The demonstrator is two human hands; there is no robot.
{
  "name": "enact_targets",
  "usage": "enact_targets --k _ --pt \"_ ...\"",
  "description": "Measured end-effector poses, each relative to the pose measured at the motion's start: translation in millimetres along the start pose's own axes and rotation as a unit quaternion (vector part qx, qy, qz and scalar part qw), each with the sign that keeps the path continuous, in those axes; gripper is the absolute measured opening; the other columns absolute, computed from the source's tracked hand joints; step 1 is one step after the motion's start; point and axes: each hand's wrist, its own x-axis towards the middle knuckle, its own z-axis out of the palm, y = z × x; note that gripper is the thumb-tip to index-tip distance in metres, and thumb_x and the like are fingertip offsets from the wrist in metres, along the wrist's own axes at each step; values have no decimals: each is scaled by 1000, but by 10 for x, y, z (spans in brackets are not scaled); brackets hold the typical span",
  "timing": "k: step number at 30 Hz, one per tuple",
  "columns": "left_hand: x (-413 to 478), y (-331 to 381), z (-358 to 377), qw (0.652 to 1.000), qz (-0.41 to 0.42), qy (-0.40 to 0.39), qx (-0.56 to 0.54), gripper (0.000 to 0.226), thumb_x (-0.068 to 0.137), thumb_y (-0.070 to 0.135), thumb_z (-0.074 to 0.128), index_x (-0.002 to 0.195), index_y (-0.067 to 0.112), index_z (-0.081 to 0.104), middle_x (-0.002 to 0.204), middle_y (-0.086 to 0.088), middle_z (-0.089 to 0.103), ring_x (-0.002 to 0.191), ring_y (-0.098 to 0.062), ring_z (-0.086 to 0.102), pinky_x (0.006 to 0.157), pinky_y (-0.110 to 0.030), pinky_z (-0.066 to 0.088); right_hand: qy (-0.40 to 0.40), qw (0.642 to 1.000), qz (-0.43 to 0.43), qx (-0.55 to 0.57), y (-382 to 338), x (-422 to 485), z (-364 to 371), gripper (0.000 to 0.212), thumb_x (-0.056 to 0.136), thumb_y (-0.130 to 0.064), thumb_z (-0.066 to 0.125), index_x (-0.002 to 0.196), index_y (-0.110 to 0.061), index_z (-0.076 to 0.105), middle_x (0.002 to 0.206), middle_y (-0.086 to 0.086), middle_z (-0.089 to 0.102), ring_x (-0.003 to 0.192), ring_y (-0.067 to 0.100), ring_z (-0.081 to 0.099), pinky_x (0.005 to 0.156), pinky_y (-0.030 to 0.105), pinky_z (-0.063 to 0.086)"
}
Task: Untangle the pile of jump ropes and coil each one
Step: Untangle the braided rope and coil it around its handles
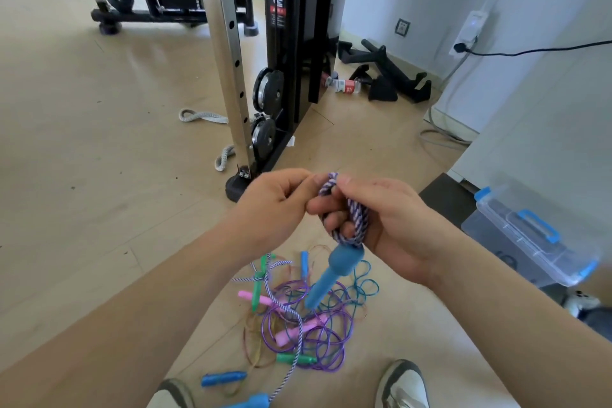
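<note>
My right hand (390, 225) grips several loops of a purple-and-white braided jump rope (356, 212), held above the floor. My left hand (281, 199) pinches the top of that coil beside my right thumb. One blue handle (331, 275) of this rope dangles under the coil. The rope's free length runs down to its other blue handle (251, 402) at the bottom edge. On the floor below lies a tangled pile of thin ropes (308, 325), purple, teal and brownish, with pink (298, 329), green (296, 358) and blue (223, 378) handles.
A cable gym machine (281, 43) stands ahead, its steel post (231, 53) reaching the floor just beyond my hands. A clear plastic box with blue clips (533, 235) sits at the right. My two shoes (402, 384) flank the pile. Grey straps (202, 116) lie at the left.
</note>
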Motion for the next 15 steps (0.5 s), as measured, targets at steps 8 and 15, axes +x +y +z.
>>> enact_targets --k 8,15 --pt "-226 -209 305 933 -115 -254 228 34 106 42 39 93 14 53 79 -7 68 66 -20 64 76 -41 56 227 967 -114 6 -20 189 -239 20 100 -14 62 86 -8 74 93 13 79 105 33 74 96 45 58" --pt "-196 273 208 984 97 -98 111 26 103 27 57 80 20 67 66 1 70 55 -19 62 55 -31 50 177 902 -164 -358 99 205 -253 24 89 -22 54 75 -3 56 69 14 67 63 36 56 60 46 51"
